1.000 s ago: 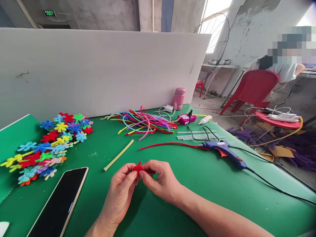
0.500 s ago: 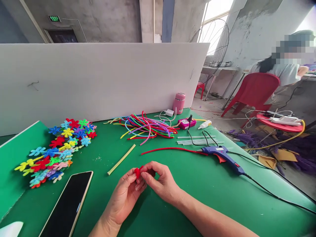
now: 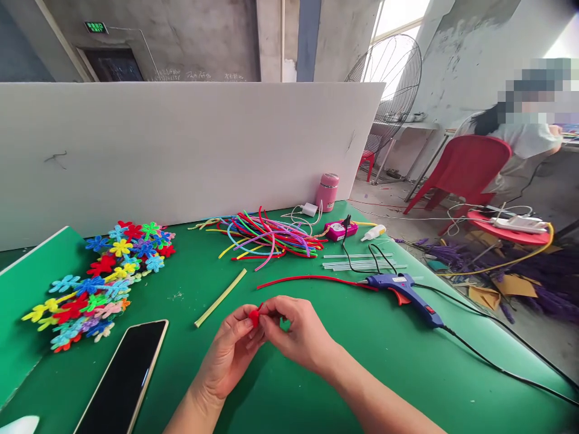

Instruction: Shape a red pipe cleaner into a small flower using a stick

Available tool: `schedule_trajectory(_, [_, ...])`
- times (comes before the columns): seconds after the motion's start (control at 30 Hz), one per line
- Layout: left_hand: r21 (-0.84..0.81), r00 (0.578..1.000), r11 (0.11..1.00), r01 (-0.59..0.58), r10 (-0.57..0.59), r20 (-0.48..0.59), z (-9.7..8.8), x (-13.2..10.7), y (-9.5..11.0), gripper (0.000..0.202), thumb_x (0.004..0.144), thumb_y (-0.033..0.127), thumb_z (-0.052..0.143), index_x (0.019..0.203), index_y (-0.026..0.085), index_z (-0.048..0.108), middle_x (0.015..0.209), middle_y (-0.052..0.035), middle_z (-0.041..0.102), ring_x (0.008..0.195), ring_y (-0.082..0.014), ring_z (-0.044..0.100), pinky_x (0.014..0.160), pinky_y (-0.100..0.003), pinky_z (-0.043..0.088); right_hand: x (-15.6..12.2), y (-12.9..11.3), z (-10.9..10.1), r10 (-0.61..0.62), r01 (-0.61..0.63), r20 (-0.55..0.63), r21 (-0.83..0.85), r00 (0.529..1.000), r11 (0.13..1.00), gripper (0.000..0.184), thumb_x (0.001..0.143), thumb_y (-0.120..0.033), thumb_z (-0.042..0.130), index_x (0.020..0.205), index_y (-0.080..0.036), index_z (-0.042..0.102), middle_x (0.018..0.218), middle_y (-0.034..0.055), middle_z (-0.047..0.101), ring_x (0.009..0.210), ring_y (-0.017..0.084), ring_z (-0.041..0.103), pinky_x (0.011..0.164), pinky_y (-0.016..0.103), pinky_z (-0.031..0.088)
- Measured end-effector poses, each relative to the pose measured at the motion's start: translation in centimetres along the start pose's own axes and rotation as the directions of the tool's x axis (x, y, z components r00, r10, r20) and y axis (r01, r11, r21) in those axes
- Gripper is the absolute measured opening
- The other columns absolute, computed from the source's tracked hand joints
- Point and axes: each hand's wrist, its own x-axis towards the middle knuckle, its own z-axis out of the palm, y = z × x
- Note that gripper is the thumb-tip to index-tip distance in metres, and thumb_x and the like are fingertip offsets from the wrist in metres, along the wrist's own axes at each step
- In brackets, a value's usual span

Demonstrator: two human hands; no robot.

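Note:
Between my two hands is a small piece of bent red pipe cleaner (image 3: pixel 254 317), its shape mostly covered by fingers. My left hand (image 3: pixel 226 349) pinches it from the left with thumb and fingertips. From the right, my right hand (image 3: pixel 296 331) grips its upper end between thumb and forefinger. Just beyond my hands a straight red pipe cleaner (image 3: pixel 312 278) lies on the green table (image 3: pixel 389 361), running to the nozzle of a blue glue gun (image 3: pixel 402 289). A short pale yellow strip (image 3: pixel 221 298) rests to the left of it.
Colourful pipe-cleaner flowers (image 3: pixel 104 283) are heaped at left, near a phone (image 3: pixel 124 374). Loose pipe cleaners (image 3: pixel 271 235), clear glue sticks (image 3: pixel 357 262), a pink power socket (image 3: pixel 340 231) and a pink flask (image 3: pixel 327 193) stand farther back. Another person sits on a red chair (image 3: pixel 461 169) at right.
Both hands stay close together on the red piece, with only small finger shifts. The whole view has tilted slightly. Nothing on the table has been moved.

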Motion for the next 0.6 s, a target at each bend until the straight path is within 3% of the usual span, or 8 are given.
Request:
schedule_trajectory(0.17, [0.018,1.0,1.0,-0.021,0.021,-0.012,-0.7,0.4,0.4,0.015,0.057,0.014,0.072,0.07,0.014,0.066,0.068,-0.0013,0.066,0.065,-0.01,0.059,0.064,-0.019,0.048,0.6,0.1,0.2,-0.061,0.074,0.068,-0.204,0.996,0.976,0.015,0.075,-0.013,0.044,0.069,-0.018,0.057,0.059,0.0008,0.059,0.054,0.011,0.051,0.053,0.02,0.039])
schedule_trajectory(0.33, [-0.057,0.997,0.998,0.034,-0.039,-0.072,-1.0,0.5,-0.1,0.015,0.054,0.013,0.072,0.067,0.013,0.065,0.059,0.0009,0.061,0.057,-0.0083,0.056,0.059,-0.019,0.048,0.3,1.1,1.5,-0.055,0.061,0.038,-0.182,0.998,0.981,0.013,0.076,-0.014,0.041,0.068,-0.018,0.05,0.062,0.0013,0.057,0.053,0.011,0.049,0.051,0.021,0.038])
schedule_trajectory(0.43, [-0.093,0.995,0.993,0.074,-0.08,-0.056,-0.8,0.5,-0.4,0.009,0.058,0.015,0.069,0.062,0.013,0.061,0.044,0.0056,0.048,0.045,-0.0045,0.046,0.052,-0.016,0.045,-0.1,1.6,1.8,0.024,-0.02,0.052,-0.078,0.998,0.997,0.011,0.078,-0.015,0.04,0.07,-0.019,0.047,0.065,0.0014,0.056,0.056,0.011,0.052,0.052,0.021,0.041])
schedule_trajectory(0.5, [-0.107,0.994,0.989,0.101,-0.105,-0.034,-0.7,0.5,-0.5,0.013,0.06,0.016,0.067,0.057,0.013,0.055,0.041,0.0072,0.041,0.041,-0.0028,0.04,0.047,-0.015,0.041,-0.4,1.7,1.8,0.12,-0.128,0.094,0.08,0.988,0.989,0.011,0.081,-0.017,0.039,0.073,-0.02,0.045,0.066,0.0008,0.057,0.056,0.01,0.054,0.053,0.021,0.044])
schedule_trajectory(0.6, [-0.129,0.991,0.984,0.125,-0.129,-0.025,-0.6,0.4,-0.7,0.019,0.061,0.017,0.066,0.053,0.014,0.049,0.04,0.0076,0.037,0.039,-0.0023,0.036,0.049,-0.016,0.042,-0.7,1.6,2.0,0.213,-0.298,0.242,0.404,0.947,0.865,0.012,0.087,-0.024,0.034,0.077,-0.021,0.04,0.063,-0.0012,0.056,0.053,0.01,0.057,0.053,0.021,0.049])
